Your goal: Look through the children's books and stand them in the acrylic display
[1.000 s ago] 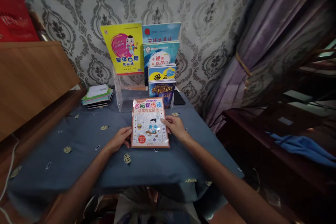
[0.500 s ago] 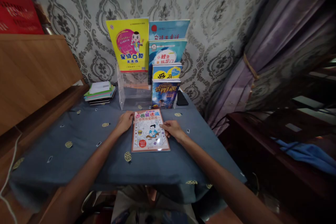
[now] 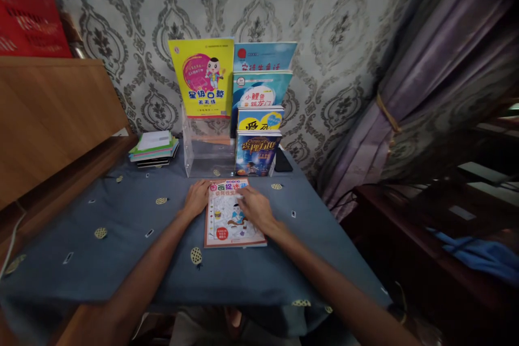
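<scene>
A picture book [image 3: 227,227] with a pink border and a drawn figure on its cover lies on the dark patterned tablecloth in front of me. At its upper left edge, my left hand [image 3: 197,198] rests with fingers stretched out along the side. My right hand [image 3: 257,208] lies over the right part of the cover, fingers extended and slightly blurred, its palm hiding some of the picture and title. Just beyond the book stands a clear acrylic book rack [image 3: 208,167]. It holds a yellow book [image 3: 203,78] on the left and a dark blue book [image 3: 257,155] at the front right.
More books, including a teal one [image 3: 261,86] and a yellow-blue one [image 3: 259,119], stand stepped in the rack. A pile of booklets [image 3: 154,146] lies left of it, and a black phone [image 3: 284,161] lies right. A wooden cabinet [image 3: 52,119] borders the left side.
My right hand has gone from pinching the book's right edge to lying over its cover. My left hand stays at the left edge. The camera view has shifted slightly.
</scene>
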Motion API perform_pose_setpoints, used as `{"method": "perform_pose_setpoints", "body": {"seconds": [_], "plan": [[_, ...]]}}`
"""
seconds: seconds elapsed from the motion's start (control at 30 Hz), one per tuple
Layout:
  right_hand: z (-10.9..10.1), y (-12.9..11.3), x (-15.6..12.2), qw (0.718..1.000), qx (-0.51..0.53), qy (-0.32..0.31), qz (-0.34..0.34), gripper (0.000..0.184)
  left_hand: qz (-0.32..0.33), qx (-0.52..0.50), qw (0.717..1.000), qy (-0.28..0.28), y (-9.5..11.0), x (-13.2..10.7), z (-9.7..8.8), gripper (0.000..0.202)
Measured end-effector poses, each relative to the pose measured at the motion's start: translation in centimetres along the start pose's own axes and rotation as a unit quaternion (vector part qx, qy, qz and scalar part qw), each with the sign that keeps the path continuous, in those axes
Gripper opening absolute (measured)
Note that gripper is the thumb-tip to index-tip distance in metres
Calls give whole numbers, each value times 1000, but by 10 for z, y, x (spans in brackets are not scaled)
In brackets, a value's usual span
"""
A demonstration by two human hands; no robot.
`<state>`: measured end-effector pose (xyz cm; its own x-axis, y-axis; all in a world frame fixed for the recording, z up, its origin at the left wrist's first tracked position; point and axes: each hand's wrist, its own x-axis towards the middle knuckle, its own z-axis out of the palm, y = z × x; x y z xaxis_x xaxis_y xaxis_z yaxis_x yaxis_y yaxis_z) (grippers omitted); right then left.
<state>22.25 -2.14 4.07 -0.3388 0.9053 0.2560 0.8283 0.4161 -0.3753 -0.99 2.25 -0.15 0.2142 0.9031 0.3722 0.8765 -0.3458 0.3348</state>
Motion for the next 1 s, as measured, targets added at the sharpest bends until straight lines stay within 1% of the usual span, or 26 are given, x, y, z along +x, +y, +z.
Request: {"method": "perform_pose_setpoints", "body": {"seconds": [0.07,0.1,0.13,0.23,0.3,0.37,0.47,0.6,0.7,0.77,0.87,0.93,1.0], "plan": [[13,-17,10,994,9,-27,-105,34,-3,5,1000,-2,0,0,0,32],[21,-26,15,989,13,-38,-144,37,-3,8,1000,-3,-1,0,0,32],[29,-33,20,985,12,-49,-167,39,-2,10,1000,-4,-1,0,0,33],[49,-44,32,981,-2,-73,-178,46,5,18,1000,-8,-1,-1,-1,34],[57,-41,37,981,-9,-83,-175,50,9,26,1000,-13,-1,-2,-2,34],[59,-30,40,980,-12,-90,-175,53,8,37,999,-18,1,-3,-4,34],[54,0,43,986,-17,-88,-144,56,1,51,998,-27,5,-3,-7,32],[40,47,42,995,-23,-59,-77,52,-2,66,997,-36,10,-3,-11,32],[34,72,38,996,-5,-38,-75,50,3,74,996,-38,10,-3,-11,33],[34,81,37,997,19,-30,-74,49,3,78,996,-39,10,-3,-11,34],[37,87,38,996,54,-16,-69,47,1,84,996,-43,10,-3,-11,33],[38,89,39,994,81,-8,-74,46,14,96,994,-42,10,-3,-11,32],[38,91,40,991,111,-2,-73,47,40,111,992,-43,9,-2,-12,33]]}}
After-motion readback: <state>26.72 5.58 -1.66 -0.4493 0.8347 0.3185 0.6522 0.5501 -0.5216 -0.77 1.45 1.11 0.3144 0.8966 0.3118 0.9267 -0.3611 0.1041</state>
